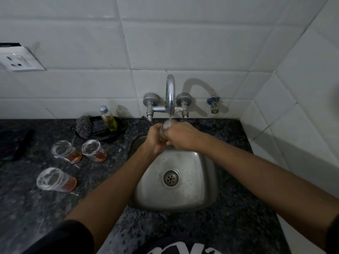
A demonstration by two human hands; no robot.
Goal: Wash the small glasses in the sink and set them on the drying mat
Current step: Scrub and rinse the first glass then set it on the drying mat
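— Steel basin first: where is the sink (185, 191) sitting?

— It is lying at the middle of the frame, sunk into a dark speckled stone counter (244, 226), with its drain at the centre.

— What are the hands doing?

— Both are meeting at about twelve o'clock from the drain, right under the tap (170, 96). The left hand (156, 138) is wrapping closed around the side of a small glass (167, 125). The right hand (180, 137) is closing over it from the three o'clock side, fingers curled against it. The glass is showing only as a pale rim between the two hands, just below the spout, where a thin stream of water is falling onto it.

— Where are the other glasses waiting?

— Three are standing on the counter at nine o'clock from the sink, each looking sudsy around the rim and showing reddish colour at the base. One glass (66, 152) and a second glass (94, 150) are sitting side by side, near each other. A third glass (56, 179) is sitting apart from them at about seven o'clock.

— Anything behind them?

— A dark dish (102, 134) is resting at eleven o'clock from the sink, holding a scrubber (83, 128) and a bottle (109, 118) of yellow liquid.
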